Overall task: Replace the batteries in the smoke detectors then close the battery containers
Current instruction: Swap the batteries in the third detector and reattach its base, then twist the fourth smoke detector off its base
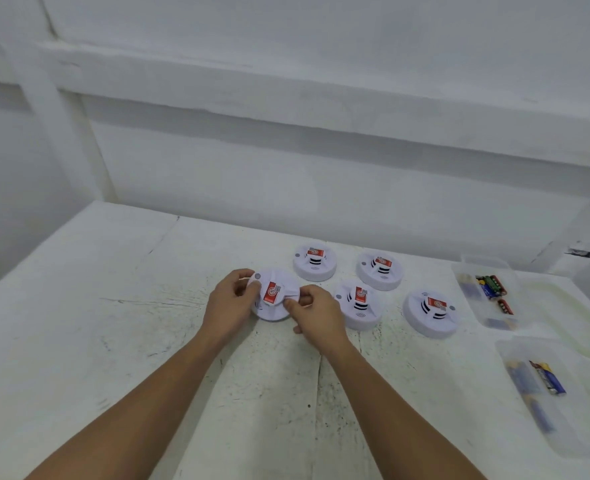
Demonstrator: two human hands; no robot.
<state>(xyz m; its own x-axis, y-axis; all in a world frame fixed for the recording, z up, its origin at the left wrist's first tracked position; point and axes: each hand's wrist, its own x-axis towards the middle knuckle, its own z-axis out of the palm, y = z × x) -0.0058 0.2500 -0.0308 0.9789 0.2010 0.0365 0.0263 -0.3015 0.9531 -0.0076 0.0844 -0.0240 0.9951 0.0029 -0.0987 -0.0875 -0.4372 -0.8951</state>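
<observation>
**One detector taken up in both grips**

The left grip (229, 303) clasps the left rim of a round white plastic smoke detector with a red label (273, 299). The right grip (316, 311) pinches its right rim, probably so one steadies the shell while the other twists it open. It is at the middle of the rough white desk (113, 323); whether it rests there or is lifted I cannot tell. Four matching white detectors (357, 304) lie face up between it and the right edge. Along that edge stand a far clear plastic tray (466, 271) of green, red and blue batteries (491, 285) and a near clear plastic tray (508, 348) of blue-and-yellow batteries (546, 377), likely keeping spent apart from fresh
</observation>
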